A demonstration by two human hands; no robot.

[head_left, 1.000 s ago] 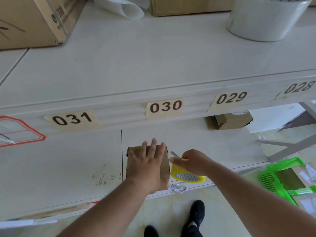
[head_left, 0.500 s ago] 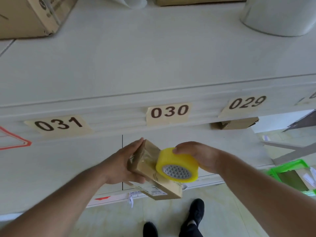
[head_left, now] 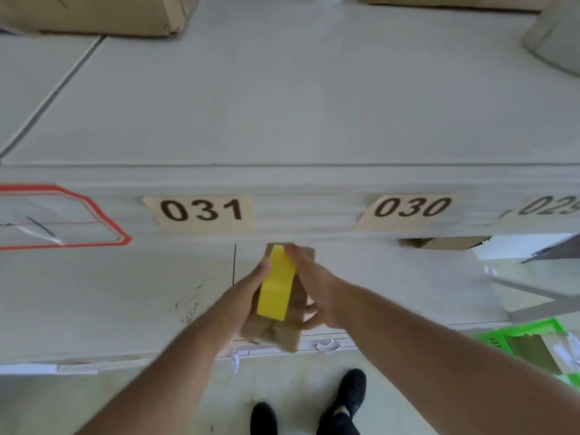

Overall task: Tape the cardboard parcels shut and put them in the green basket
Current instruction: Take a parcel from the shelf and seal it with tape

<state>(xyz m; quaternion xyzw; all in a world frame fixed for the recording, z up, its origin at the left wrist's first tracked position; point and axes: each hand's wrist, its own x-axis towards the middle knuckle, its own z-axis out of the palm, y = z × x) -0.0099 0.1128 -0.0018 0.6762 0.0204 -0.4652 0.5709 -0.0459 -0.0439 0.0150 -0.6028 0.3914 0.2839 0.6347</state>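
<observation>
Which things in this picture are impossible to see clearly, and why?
Head view:
- Small brown cardboard parcel: its top seam is covered by the yellow roll of packing tape and both hands; motion blur too.
- Green plastic basket: cut off by the right edge.
- Label "029": cut off, blurred.

Soft, even daylight fills the scene, bright and without hard glare; the pale shelf (head_left: 282, 98) looks washed and low in contrast. Shadows are faint, darkest under the shelf lip just beyond the hands. Motion blur smears the left hand (head_left: 244, 296), right hand (head_left: 317, 293) and the box (head_left: 282, 324) (its edges melt away). Wide-angle distortion bends lines toward the frame edges.
</observation>
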